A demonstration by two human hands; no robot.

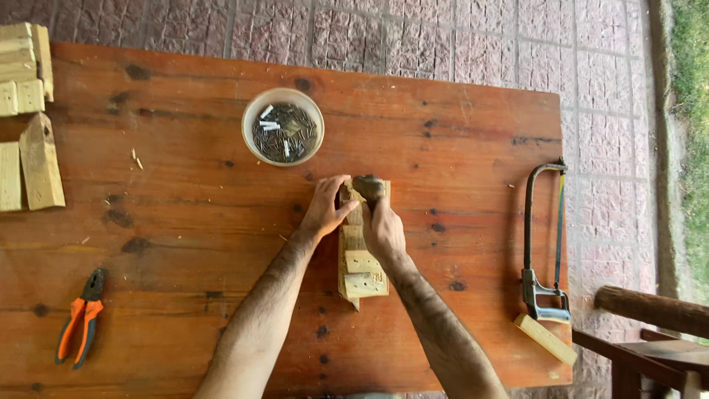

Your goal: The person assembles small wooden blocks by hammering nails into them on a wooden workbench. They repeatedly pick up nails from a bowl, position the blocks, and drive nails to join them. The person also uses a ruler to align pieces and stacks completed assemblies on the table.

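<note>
Both hands meet on a small pale wooden block assembly (360, 255) lying near the middle of a reddish-brown plank tabletop (185, 236).

My left hand (325, 207) lies with fingers spread, pressing the far end of the assembly; my right hand (380, 225) is wrapped tight round a dark rounded object (368, 186), whose kind I cannot tell, held over that same end. The wood looks stiff, rough and fairly light, so I judge it best gripped by its long sides. Just beyond the assembly stands a round bowl of small metal nails (283, 126). Well left of it lie orange-handled pliers (80, 318) and stacked pale wood offcuts (26, 118); well right, a hacksaw (545, 244) lies close to the table edge. Bare boards lie around the assembly.
</note>
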